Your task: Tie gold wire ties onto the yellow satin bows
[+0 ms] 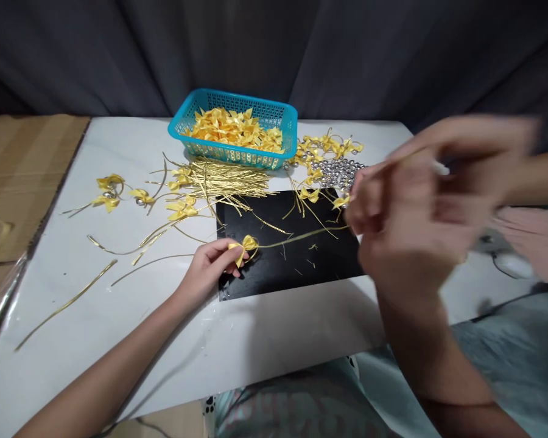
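My left hand pinches a yellow ribbon bow above the black mat. From the bow a gold cord stretches right, almost straight, to the fingertips of my right hand. That hand is raised, closed and blurred by motion; the cord's far end is hidden behind it. Another person's hand reaches in from the right edge and overlaps my right hand in the view, also smeared. Whether the two hands touch, I cannot tell.
A blue basket of yellow bows stands at the back. Gold cord pieces lie before it, with silver beads to the right. Finished-looking bows with beads and loose cords are scattered left on the white table.
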Demonstrator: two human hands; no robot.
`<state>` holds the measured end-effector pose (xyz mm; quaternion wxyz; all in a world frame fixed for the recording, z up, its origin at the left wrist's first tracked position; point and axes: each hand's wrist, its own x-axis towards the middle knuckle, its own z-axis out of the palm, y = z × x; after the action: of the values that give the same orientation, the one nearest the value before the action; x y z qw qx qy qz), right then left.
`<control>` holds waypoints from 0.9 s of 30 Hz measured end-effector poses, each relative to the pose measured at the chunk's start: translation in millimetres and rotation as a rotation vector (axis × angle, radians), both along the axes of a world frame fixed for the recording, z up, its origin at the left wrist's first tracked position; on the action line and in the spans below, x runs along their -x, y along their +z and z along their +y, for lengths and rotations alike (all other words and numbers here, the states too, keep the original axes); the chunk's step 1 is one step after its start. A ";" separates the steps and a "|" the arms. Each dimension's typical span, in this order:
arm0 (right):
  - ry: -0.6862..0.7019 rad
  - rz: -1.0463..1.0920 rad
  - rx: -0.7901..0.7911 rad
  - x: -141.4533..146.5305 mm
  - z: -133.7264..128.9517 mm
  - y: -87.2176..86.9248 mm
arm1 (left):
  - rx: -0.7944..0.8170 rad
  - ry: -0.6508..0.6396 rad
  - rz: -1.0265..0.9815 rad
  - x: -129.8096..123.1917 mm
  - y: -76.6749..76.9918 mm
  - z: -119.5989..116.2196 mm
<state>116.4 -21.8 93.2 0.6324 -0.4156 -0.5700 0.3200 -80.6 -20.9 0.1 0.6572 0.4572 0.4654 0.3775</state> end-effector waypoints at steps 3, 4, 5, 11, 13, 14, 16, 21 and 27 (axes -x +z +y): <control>0.003 -0.130 0.061 16.1 -10.6 -22.0 | 0.015 -0.018 -0.033 -0.8 -0.3 -2.5; 0.023 -0.182 0.130 19.7 -14.1 -29.2 | 0.023 -0.018 -0.053 -1.1 -0.2 -3.1; 0.048 -0.241 0.189 22.6 -17.3 -35.8 | 0.033 -0.016 -0.078 -1.4 0.0 -3.6; 0.179 -0.423 0.288 30.0 -29.3 -57.3 | 0.073 0.018 -0.167 -3.5 3.7 -3.5; 0.222 -0.396 0.327 29.7 -30.3 -58.7 | 0.070 0.037 -0.153 -3.5 3.9 -3.2; 0.240 -0.383 0.334 29.3 -30.5 -58.7 | 0.067 0.044 -0.144 -3.3 3.6 -3.1; 0.251 -0.389 0.316 28.3 -30.2 -57.8 | 0.056 0.049 -0.124 -2.7 2.7 -3.2; 0.246 -0.534 0.287 28.0 -28.0 -57.7 | 0.012 0.029 -0.056 -1.2 2.1 -4.0; 0.208 -0.572 0.282 30.2 -27.4 -66.3 | -0.002 0.008 -0.030 -1.2 4.4 -4.2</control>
<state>86.2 -49.2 26.9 0.3470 -0.5116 -0.7139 0.3289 -79.4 -25.1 4.5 0.6622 0.4502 0.4570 0.3872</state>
